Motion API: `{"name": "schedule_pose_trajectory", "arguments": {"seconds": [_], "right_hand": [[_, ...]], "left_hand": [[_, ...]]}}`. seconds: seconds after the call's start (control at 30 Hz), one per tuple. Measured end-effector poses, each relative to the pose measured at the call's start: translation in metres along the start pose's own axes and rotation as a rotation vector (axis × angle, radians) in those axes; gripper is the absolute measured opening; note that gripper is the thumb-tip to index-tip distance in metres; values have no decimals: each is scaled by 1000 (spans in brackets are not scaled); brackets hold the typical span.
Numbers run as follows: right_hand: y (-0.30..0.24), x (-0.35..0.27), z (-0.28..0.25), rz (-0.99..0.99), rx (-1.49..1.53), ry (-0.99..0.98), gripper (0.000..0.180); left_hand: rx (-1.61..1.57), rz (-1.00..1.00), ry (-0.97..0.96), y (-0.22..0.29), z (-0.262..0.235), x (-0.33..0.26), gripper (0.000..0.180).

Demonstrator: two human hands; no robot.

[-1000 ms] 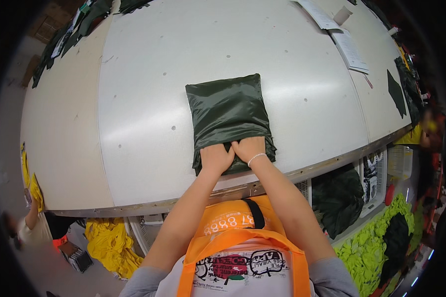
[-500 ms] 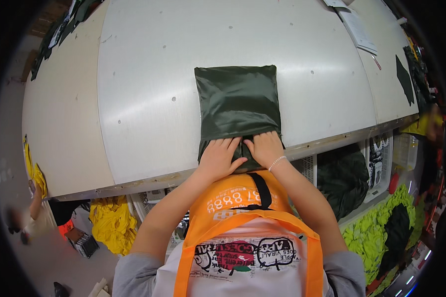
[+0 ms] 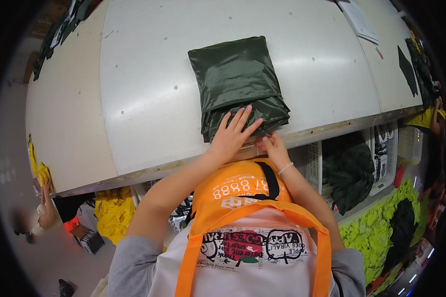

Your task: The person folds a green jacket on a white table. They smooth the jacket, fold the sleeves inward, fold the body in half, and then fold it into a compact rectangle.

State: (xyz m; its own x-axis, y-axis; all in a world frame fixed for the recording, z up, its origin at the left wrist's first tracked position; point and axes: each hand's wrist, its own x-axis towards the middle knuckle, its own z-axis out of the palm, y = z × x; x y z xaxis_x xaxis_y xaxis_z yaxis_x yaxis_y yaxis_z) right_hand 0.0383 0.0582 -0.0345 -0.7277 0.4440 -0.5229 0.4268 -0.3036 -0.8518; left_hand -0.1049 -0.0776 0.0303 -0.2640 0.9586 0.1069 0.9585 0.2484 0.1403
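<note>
The desk (image 3: 134, 99) is wide and white, with a worn front edge. At its far right corner lie some papers (image 3: 359, 20), and near them a dark piece of cloth (image 3: 406, 69). Under the desk hangs a dark garment (image 3: 349, 171). Yellow cloth (image 3: 114, 213) lies below at the left, bright green cloth (image 3: 376, 232) at the right.
</note>
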Motion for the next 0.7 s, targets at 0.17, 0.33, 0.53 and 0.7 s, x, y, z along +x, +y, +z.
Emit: {"name": "schedule_pose_trajectory", "arguments": {"seconds": [0.17,0.33,0.53,0.7], "right_hand": [[-28,25,26,278,515,94,26],[-55,46,55,205,577,168,23],[-81,64,58,44,600,22,22],[-96,69,52,17,836,-159,15]], "left_hand": [[35,71,43,-15,-11,22,69],[183,139,73,-39,-27,47,67],[210,147,43,-61,-31,53,61],[272,173,114,-74,-40,71,61]]}}
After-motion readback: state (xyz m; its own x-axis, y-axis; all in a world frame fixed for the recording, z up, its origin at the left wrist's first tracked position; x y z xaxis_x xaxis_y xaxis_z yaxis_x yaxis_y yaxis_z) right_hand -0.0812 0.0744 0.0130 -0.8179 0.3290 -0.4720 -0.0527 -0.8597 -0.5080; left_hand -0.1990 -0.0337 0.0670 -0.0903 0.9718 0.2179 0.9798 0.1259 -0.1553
